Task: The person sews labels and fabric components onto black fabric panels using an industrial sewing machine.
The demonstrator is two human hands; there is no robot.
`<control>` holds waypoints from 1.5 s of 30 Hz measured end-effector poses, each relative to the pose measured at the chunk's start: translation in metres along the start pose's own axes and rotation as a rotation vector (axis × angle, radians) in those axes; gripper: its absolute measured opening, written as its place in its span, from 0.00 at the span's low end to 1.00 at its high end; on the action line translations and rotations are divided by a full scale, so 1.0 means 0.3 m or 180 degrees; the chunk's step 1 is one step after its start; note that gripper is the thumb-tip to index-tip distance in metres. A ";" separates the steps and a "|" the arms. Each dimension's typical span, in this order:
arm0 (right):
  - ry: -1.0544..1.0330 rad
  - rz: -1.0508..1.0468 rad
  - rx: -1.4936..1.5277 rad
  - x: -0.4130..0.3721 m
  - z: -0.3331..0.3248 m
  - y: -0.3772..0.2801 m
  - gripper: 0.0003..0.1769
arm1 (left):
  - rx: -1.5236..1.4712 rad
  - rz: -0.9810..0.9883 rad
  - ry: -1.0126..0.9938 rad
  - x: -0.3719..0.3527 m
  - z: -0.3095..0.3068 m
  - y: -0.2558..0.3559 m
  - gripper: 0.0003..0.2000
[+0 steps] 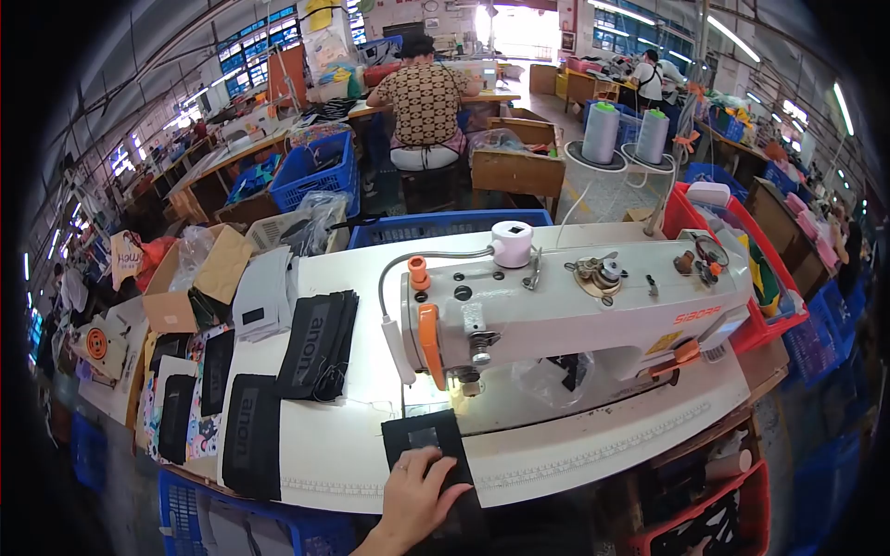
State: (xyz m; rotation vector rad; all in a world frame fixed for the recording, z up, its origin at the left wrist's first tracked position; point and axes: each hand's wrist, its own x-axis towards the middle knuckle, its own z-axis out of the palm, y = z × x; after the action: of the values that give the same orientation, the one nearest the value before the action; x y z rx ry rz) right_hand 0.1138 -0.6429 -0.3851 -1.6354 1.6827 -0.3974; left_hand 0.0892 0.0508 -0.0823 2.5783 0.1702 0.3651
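Just in front of the sewing machine's (575,315) needle area lies a black fabric piece (394,434) with a dark patch on it. One hand, seemingly my right hand (419,491), rests on this piece with its fingers bent and slightly apart, pressing on the cloth near the patch. The fabric runs down over the table's front edge below the hand. My left hand does not show. On the left of the white table (334,463) lie black pieces (250,435) marked "anon" and a stack of similar ones (318,345).
Grey pieces (262,295) and an open cardboard box (185,287) stand at the left. Two thread cones (601,134) rise behind the machine. Red bins (779,324) are at the right. A seated person (425,102) works ahead; another person (647,79) is farther back.
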 end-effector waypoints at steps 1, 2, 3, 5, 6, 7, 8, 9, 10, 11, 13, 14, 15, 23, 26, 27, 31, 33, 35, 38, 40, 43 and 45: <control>0.0039 0.0136 0.0203 -0.016 -0.002 -0.013 0.21 | 0.0262 0.0231 0.0195 0.015 -0.001 -0.010 0.19; 0.0083 0.0270 0.0404 -0.029 -0.010 -0.026 0.21 | 0.0521 0.0460 0.0384 0.019 0.003 -0.020 0.22; 0.0130 0.0399 0.0604 -0.040 -0.021 -0.043 0.21 | 0.0520 0.0433 0.0389 0.013 0.009 -0.031 0.22; 0.0169 0.0516 0.0800 -0.019 -0.017 -0.039 0.22 | 0.0351 0.0388 0.0136 -0.002 0.017 -0.060 0.27; 0.0451 -0.0057 -0.0773 0.026 -0.004 -0.001 0.20 | 0.0267 0.0365 -0.0002 -0.010 0.019 -0.069 0.29; 0.0718 -0.0646 -0.2342 0.107 0.016 0.047 0.19 | 0.0269 0.0341 -0.0005 -0.015 0.021 -0.074 0.29; 0.0972 -0.1249 -0.3903 0.191 0.034 0.074 0.18 | 0.0295 0.0365 0.0020 -0.014 0.019 -0.080 0.28; 0.0967 -0.1270 -0.3913 0.249 0.039 0.062 0.18 | 0.0320 0.0389 0.0047 -0.013 0.016 -0.084 0.28; 0.1276 -0.1603 -0.3883 0.303 0.041 0.035 0.20 | 0.0342 0.0409 0.0074 -0.011 0.013 -0.086 0.27; 0.1589 -0.1936 -0.3839 0.353 0.040 0.010 0.24 | 0.0338 0.0383 0.0077 -0.009 0.005 -0.082 0.27; 0.1923 -0.2295 -0.3801 0.344 0.008 -0.054 0.30 | 0.0335 0.0494 0.0159 0.002 -0.016 -0.055 0.26; 0.1343 -0.2273 -0.2414 0.179 0.011 -0.162 0.26 | 0.0318 0.0544 0.0182 0.007 -0.021 -0.044 0.25; 0.0758 -0.2173 -0.1063 -0.008 -0.047 -0.296 0.23 | 0.0276 0.0505 0.0141 0.012 -0.022 -0.035 0.25; -0.4190 -0.1898 0.1970 -1.454 -0.100 -0.666 0.05 | -0.1881 0.0574 -0.0461 0.067 0.048 0.104 0.17; -0.5673 -0.1447 0.1280 -1.740 -0.116 -0.636 0.09 | -0.2236 0.0320 -0.0453 0.079 0.059 0.136 0.15; -0.5955 -0.1231 0.1170 -1.784 -0.105 -0.620 0.10 | -0.2203 0.0268 -0.0417 0.073 0.051 0.132 0.15; -0.6241 -0.1056 0.1431 -1.853 -0.060 -0.595 0.11 | -0.2601 -0.0401 -0.0609 0.050 0.031 0.118 0.13; -0.6201 -0.1142 0.1409 -1.859 -0.044 -0.583 0.11 | -0.2998 -0.0646 -0.1012 0.036 0.017 0.099 0.15; -0.6093 -0.1312 0.1425 -1.866 -0.034 -0.570 0.11 | -0.3189 -0.0794 -0.1214 0.027 0.011 0.099 0.15; -0.6059 -0.1180 0.1364 -1.903 -0.048 -0.580 0.11 | -0.3341 -0.1178 -0.1811 0.021 -0.004 0.115 0.17; -0.6055 -0.1109 0.1320 -1.911 -0.057 -0.588 0.12 | -0.3385 -0.1066 -0.1659 0.011 0.002 0.093 0.18; -0.6865 -0.0070 0.0538 -1.876 -0.050 -0.623 0.14 | -0.3484 -0.0771 -0.1390 0.021 0.011 0.068 0.19; -0.7229 0.0686 0.0321 -1.876 -0.048 -0.623 0.15 | -0.4097 -0.1430 -0.0892 0.063 -0.002 0.053 0.18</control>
State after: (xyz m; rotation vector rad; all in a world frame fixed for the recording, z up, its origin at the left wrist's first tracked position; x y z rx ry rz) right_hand 0.1880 -0.1366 -0.0853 -0.7205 -0.0314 1.1163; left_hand 0.1080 0.0411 -0.0693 1.2430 0.2821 -0.0783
